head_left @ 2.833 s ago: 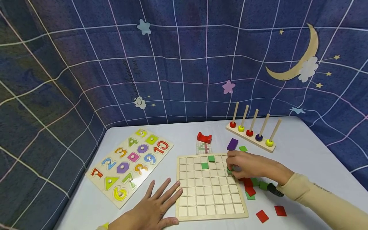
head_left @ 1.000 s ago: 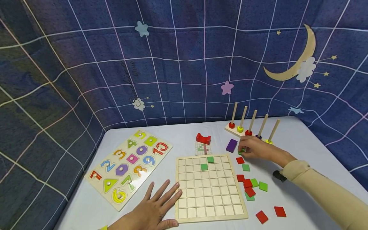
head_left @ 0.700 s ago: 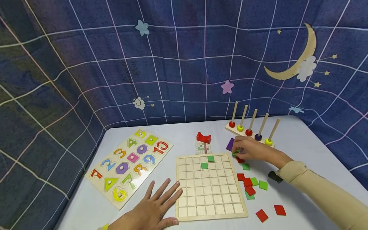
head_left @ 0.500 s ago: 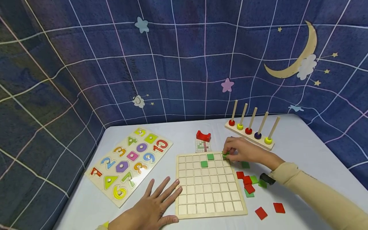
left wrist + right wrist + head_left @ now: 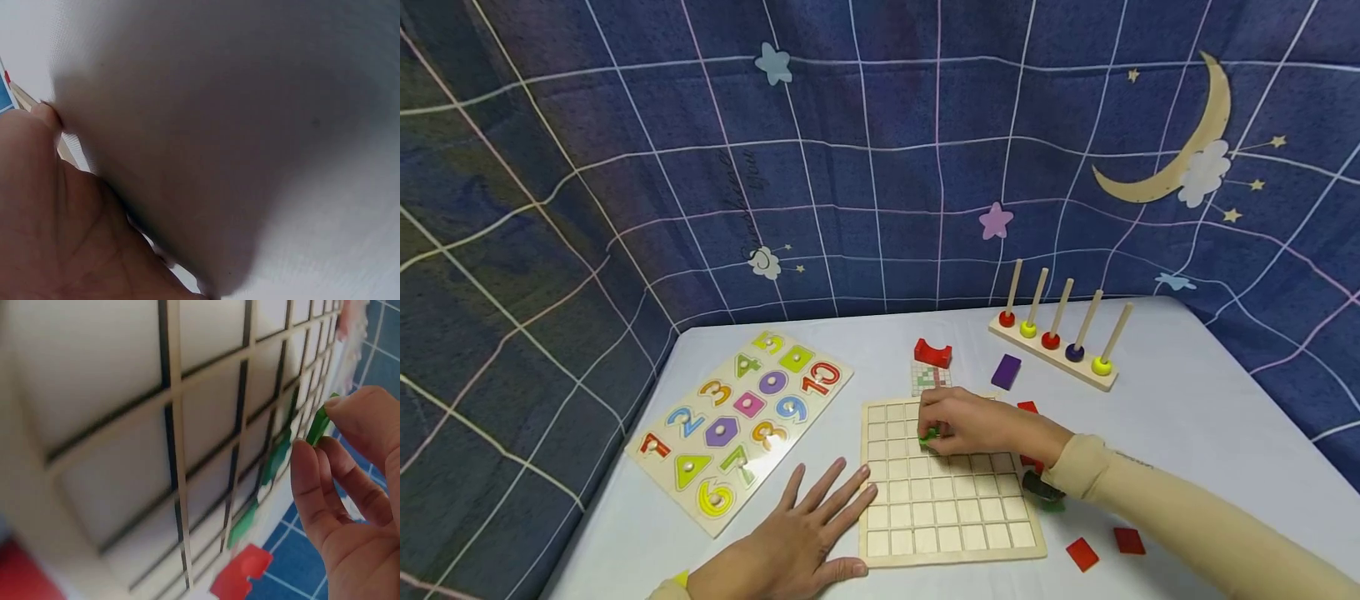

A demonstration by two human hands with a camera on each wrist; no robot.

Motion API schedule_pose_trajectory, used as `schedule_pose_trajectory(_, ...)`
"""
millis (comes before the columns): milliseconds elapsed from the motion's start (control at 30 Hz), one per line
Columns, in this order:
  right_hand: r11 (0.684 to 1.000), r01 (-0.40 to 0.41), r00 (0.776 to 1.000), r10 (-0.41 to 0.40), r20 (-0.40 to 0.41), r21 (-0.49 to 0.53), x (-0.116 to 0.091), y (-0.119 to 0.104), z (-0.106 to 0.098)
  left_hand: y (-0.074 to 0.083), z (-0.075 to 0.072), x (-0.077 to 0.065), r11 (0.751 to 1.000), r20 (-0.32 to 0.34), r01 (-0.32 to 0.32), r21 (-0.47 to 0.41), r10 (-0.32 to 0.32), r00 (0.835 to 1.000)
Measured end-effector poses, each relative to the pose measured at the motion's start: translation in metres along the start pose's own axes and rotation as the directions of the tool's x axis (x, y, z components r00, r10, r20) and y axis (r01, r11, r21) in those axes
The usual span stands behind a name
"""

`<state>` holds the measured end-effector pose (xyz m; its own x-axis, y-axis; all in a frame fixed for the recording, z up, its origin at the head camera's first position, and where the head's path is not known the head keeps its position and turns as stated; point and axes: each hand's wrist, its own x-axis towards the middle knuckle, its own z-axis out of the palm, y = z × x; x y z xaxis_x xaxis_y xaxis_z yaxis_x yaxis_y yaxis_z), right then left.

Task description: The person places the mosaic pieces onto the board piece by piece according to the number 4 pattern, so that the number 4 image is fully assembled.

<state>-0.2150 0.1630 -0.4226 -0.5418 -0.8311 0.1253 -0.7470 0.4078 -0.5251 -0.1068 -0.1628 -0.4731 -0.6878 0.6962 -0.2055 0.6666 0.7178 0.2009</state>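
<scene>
My right hand point(image 5: 966, 423) pinches a green square tile point(image 5: 319, 427) between thumb and fingers, close over the upper middle of the wooden grid board point(image 5: 951, 512). In the right wrist view, two green tiles point(image 5: 242, 524) lie in cells beyond the near squares; in the head view the hand covers them. My left hand point(image 5: 805, 537) rests palm down on the white table with its fingers spread, fingertips right at the board's left edge. The left wrist view shows mostly the palm point(image 5: 81, 237) and the tabletop.
A card with a small grid pattern point(image 5: 925, 377) stands behind the board against a red notched block point(image 5: 932, 355). To the right are a purple block point(image 5: 1006, 372), loose red tiles point(image 5: 1082, 554) and a peg stand point(image 5: 1060, 356). A number puzzle point(image 5: 741, 429) lies left.
My right hand picked up a green tile near the purple block and carried it left over the board. My left hand has stayed in place.
</scene>
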Motion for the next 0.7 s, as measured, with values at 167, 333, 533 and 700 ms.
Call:
schedule_pose_trajectory(167,0.999,0.034,0.999,-0.034,0.002,-0.031,0.009,0.001,0.015,-0.002,0.001,0.000,1.000,0.004,-0.005,-0.017,0.005,1.000)
schedule_pose_trajectory(333,0.998,0.031,0.999,-0.033,-0.025,-0.062,0.009,-0.001,0.021,0.002,-0.008,-0.002,1.000,0.019,0.000,-0.029,0.001,1.000)
schedule_pose_trajectory(533,0.982,0.027,0.999,-0.034,-0.036,-0.185,0.005,-0.007,0.023,0.002,-0.008,0.000,1.000,0.020,-0.005,-0.015,0.005,1.000)
schedule_pose_trajectory(700,0.945,0.077,0.995,-0.092,-0.031,-0.318,0.007,-0.013,0.026,-0.002,0.002,0.000,1.000,-0.007,-0.013,-0.018,0.013,1.000)
